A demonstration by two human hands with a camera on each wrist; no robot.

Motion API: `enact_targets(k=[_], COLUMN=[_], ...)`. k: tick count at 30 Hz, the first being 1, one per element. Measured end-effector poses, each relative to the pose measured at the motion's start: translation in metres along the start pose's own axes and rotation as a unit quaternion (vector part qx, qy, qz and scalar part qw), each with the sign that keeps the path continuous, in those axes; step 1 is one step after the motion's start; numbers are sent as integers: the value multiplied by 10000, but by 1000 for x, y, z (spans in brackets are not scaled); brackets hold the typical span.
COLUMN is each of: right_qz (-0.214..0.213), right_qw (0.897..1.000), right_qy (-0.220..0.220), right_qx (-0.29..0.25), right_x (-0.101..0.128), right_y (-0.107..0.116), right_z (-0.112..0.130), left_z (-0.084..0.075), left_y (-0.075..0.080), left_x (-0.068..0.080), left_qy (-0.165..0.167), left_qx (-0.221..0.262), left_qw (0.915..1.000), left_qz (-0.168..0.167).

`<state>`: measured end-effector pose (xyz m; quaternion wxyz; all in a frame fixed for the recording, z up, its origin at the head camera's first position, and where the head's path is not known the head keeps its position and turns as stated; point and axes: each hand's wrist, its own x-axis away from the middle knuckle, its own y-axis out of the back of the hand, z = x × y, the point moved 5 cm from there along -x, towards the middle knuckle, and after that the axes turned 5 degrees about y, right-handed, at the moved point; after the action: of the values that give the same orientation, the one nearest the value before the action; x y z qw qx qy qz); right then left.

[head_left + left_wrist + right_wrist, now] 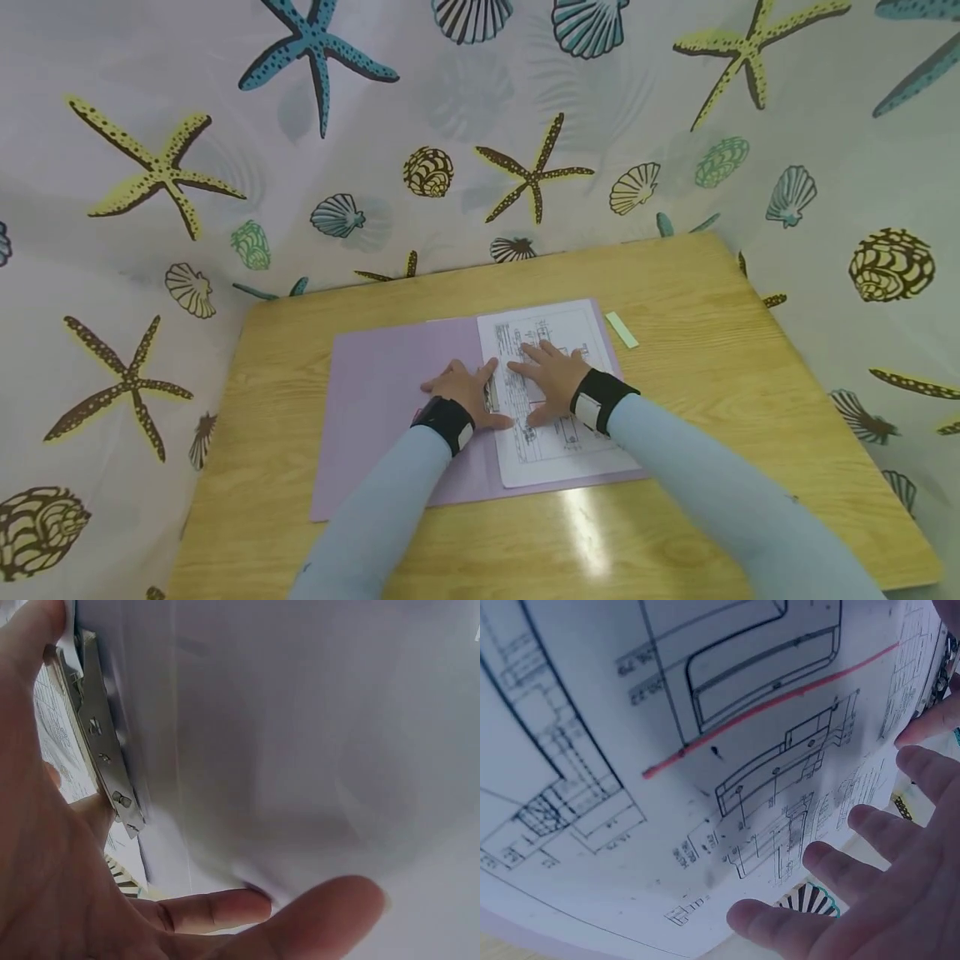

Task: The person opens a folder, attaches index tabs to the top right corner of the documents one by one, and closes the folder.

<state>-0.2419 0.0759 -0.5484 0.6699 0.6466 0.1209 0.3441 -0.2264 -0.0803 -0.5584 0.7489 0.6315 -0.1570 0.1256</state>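
Left hand (459,392): flat, fingers relaxed, thumb at the metal spring clip (101,742) of the open lilac folder (390,392).
Right hand (552,379): fingers spread, pressing the white printed drawing sheet (558,333).
Clip: long axis running away from the body, between both hands, left nearer.
Folder: mid wooden desk (712,350).

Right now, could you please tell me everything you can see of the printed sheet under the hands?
The printed sheet is white paper bearing black line drawings and small text, with one red line across it in the right wrist view. It lies flat on the right half of an open lilac folder, its left edge at a metal clip. The right hand rests on it with fingers spread; the left hand lies at the clip beside its left edge.
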Motion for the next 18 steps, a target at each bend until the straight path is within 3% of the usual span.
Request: enact_targets(k=[10, 18], right_qz=[227, 220], right_qw=[9990, 9992], right_qy=[-144, -257], right_qx=[-355, -190], right_x=[2, -4], right_y=[-12, -17], right_z=[-1, -4], left_z=[-3, -2], left_y=[3, 9], left_x=[5, 6], left_qy=[-96, -53], left_qx=[-54, 9], left_qw=[9999, 9998], left_qz=[51, 214])
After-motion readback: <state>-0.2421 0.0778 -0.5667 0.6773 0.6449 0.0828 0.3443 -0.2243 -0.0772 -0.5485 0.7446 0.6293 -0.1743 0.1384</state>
